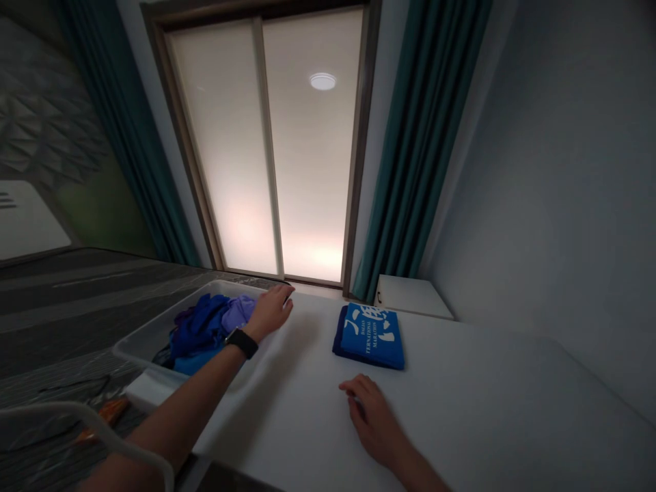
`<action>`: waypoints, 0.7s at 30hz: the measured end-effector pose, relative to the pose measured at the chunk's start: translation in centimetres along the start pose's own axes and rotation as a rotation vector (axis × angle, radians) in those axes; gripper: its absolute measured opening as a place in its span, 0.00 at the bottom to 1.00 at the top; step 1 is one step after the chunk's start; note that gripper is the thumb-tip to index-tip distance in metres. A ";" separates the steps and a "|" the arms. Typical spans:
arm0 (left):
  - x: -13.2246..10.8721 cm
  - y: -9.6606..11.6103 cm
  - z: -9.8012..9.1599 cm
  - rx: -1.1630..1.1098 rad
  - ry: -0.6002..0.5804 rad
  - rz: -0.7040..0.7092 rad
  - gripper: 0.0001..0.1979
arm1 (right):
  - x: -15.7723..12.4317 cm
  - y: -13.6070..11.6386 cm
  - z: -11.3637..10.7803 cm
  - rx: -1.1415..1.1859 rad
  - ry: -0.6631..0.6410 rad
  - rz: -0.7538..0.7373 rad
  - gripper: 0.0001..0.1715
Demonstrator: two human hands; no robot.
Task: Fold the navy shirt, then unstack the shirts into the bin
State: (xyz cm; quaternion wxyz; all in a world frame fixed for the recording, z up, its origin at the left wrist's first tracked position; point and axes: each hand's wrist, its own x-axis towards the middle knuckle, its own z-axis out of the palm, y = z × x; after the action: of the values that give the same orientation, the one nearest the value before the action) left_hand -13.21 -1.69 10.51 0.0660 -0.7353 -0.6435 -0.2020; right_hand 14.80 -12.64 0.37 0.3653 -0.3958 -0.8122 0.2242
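My left hand (270,311), with a dark watch (241,342) on the wrist, is above the right rim of a translucent plastic bin (134,340). Its fingers are stretched out and hold nothing. Inside the bin lies a heap of crumpled clothes, with royal blue cloth (202,328) and lilac cloth (238,312) on top. A folded blue T-shirt (373,336) with white lettering lies flat on the white table, on a darker folded cloth (339,333). Just in front of it is my right hand (373,420), fingers loosely bent and apart, holding nothing and not touching the shirt.
The white table (476,396) reaches toward the grey wall on the right. Behind it stand a small white cabinet (413,295), teal curtains (425,157) and a frosted sliding door (307,171). An orange item (105,418) lies on the dark floor near a pale curved bar (97,424).
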 end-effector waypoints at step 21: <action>-4.4 10.4 10.5 -0.570 0.086 0.284 0.12 | 6.4 5.5 -5.5 -0.662 0.106 0.079 0.19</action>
State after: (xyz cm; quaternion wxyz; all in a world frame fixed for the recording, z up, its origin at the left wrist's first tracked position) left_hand -1.28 -3.70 1.01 -0.0878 -0.7975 -0.4485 -0.3938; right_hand 19.03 -3.88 2.94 0.2496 -0.5353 -0.8048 -0.0585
